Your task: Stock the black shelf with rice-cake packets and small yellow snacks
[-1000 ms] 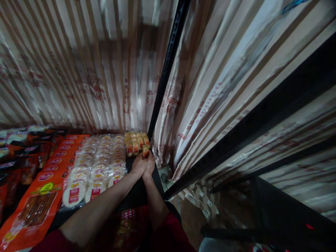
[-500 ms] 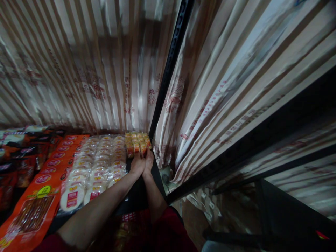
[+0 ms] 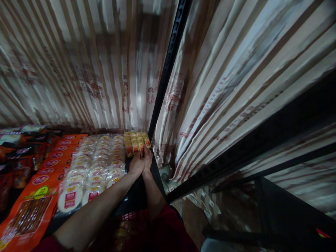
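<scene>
Head view: left hand point(image 3: 136, 163) and right hand point(image 3: 147, 158) press together — yellow snack packs point(image 3: 135, 140) lie just beyond both, rows running straight away; any grip unclear.

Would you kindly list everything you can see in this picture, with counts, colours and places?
shelf: one, black, under all the packets
post: one, black, upright at the back corner
sheeting: one backing, beige striped, behind shelf
yellow packets: small block, count unclear, yellow-orange, at the back beside post
round packets: many, about three rows, white with red labels, left of yellow packets
flat packets: one overlapping row, orange, further left
dark packets: several, dark red-black, far left
left hand: one, at yellow packets' front
right hand: one, against left hand, beside post
</scene>
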The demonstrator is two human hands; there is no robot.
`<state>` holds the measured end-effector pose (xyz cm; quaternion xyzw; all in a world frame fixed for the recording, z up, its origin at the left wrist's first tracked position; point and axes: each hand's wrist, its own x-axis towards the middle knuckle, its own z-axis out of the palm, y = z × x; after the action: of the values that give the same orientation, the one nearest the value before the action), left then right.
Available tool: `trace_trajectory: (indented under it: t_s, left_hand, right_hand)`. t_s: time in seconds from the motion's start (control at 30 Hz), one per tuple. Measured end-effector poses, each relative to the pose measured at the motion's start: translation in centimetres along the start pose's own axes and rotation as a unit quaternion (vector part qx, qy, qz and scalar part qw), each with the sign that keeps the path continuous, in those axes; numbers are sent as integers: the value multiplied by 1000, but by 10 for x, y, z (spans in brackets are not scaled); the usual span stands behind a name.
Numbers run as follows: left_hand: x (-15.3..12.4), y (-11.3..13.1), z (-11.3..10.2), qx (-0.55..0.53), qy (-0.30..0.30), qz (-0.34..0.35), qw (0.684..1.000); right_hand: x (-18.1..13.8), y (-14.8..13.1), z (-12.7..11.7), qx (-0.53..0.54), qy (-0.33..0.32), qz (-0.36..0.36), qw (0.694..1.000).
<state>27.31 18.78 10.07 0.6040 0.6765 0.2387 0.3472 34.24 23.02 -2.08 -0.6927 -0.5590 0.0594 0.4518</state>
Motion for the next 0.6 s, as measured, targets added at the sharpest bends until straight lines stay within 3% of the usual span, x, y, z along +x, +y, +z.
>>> trace_trajectory:
  t_s: [0.13,0.4,0.6]
  left_hand:
    - [-1,4,-3,-37,-32,9,999]
    - [-17,37,-21,-63,-61,19,996]
    - [-7,23,-11,-54,-63,21,996]
  right_hand:
    - [-1,0,0,-6,-8,14,1000]
    - [-2,0,1,6,1,29,1000]
    - [-2,-1,-1,9,8,20,1000]
